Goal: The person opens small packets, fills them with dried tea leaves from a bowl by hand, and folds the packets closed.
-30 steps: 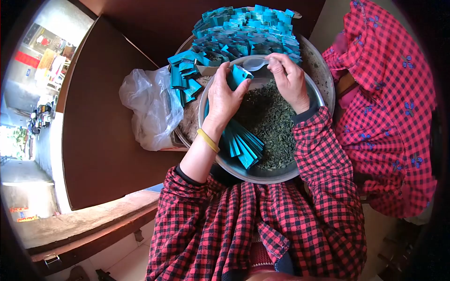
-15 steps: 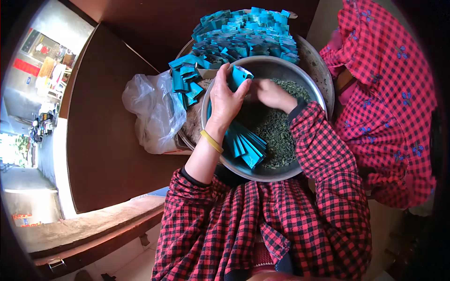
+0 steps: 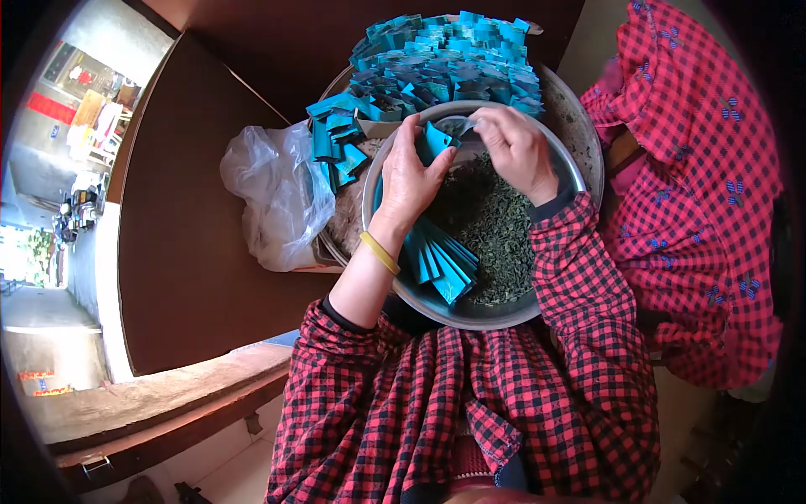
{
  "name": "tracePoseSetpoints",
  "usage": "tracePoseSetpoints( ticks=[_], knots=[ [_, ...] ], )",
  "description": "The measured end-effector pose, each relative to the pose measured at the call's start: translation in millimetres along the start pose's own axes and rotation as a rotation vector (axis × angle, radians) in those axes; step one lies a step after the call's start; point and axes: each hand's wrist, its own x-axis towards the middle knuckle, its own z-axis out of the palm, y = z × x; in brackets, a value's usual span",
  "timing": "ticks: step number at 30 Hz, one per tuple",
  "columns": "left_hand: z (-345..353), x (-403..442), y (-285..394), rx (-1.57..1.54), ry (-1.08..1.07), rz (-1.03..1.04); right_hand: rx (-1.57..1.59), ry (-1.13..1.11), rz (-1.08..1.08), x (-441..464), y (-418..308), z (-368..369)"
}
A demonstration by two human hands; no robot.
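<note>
My left hand is closed around a small teal packet, held upright over the steel bowl. To its right, my right hand is raised above the bowl with fingers pinched. A whitish, translucent bit shows at those fingertips, too small to name. Dried green leaves, like loose tea, cover the bowl's bottom and right side. Several flat teal packets lie fanned at the bowl's lower left, below my left wrist.
Behind the bowl, many teal packets stand packed in a wide round tray. Looser packets lie left of them. A clear plastic bag sits at the left by a brown panel. Another person's checked sleeve is close on the right.
My right hand has risen from low over the leaves, beside the held packet, to the bowl's far rim. My left hand still holds the packet, now tilted slightly differently.
</note>
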Motion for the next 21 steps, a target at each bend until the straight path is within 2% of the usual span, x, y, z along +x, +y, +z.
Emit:
tracePoseSetpoints(
  ticks=[2, 7, 10, 11, 14, 15, 17, 21],
  knots=[
    [0, 0, -1, -0.003, 0.005, -0.003, -0.229, -0.073, -0.307, 2, -10, -1],
    [0, -1, 1, -0.001, 0.011, -0.004, -0.216, -0.019, -0.332, 3, -10, -5],
    [0, 0, 0, -0.030, 0.033, 0.018, -0.360, -0.093, -0.019, 0, -1, -9],
    [0, 0, 1, -0.044, 0.043, 0.031, -0.362, -0.091, -0.019, -5, 6, -3],
    [-1, -1, 3, -0.121, 0.053, 0.039, -0.474, -0.705, 0.253, -29, 35, 27],
    [-1, -1, 5, -0.162, 0.063, 0.042, -0.479, -0.700, 0.255, -35, 36, 33],
    [-1, 1, 6, -0.172, 0.070, 0.052, -0.055, -0.759, 0.256, -41, 27, 43],
    [-4, -1, 5, -0.186, 0.084, 0.062, -0.071, -0.686, 0.256, -39, 41, 47]
  ],
)
